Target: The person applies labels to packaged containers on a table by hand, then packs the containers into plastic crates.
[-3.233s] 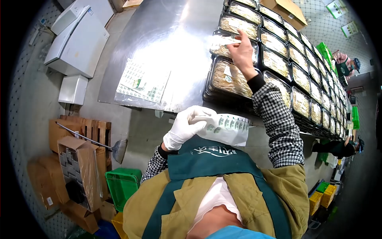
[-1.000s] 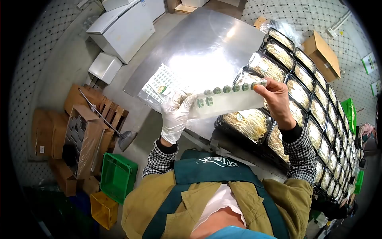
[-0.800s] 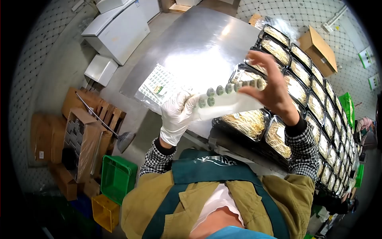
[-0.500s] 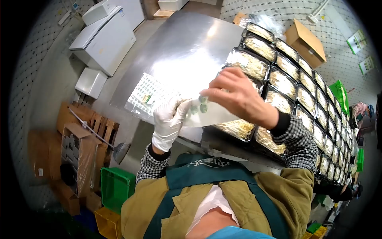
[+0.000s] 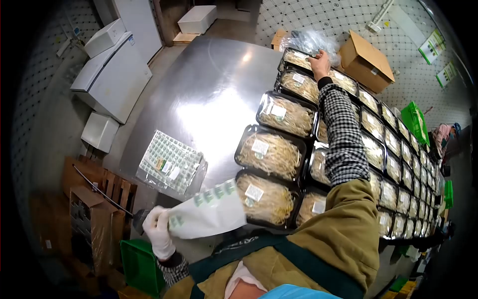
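My left hand point(image 5: 159, 232), in a white glove, grips one end of a white sticker sheet point(image 5: 209, 212). Rows of green stickers remain on parts of the sheet, which hangs beside the nearest black trays. My bare right hand point(image 5: 320, 65) is stretched out to the far end of the table, fingers drawn together at a wrapped tray point(image 5: 298, 59) of pale, stringy food. Whatever is between those fingertips is too small to make out. White labels show on the tray films, and some trays, such as this one point(image 5: 286, 114), also carry a round green sticker.
A bagged stack of sticker sheets point(image 5: 169, 162) lies on the steel table point(image 5: 209, 74). Rows of wrapped trays point(image 5: 383, 164) run off to the right. Behind them are clear plastic bags point(image 5: 311, 41), a cardboard box point(image 5: 367, 61) and a green crate point(image 5: 415, 123). Another person point(image 5: 442, 137) is far right.
My right hand has left the sticker sheet and reached forward to the far tray. My left hand has moved down and left, still with the sheet. The view has shifted.
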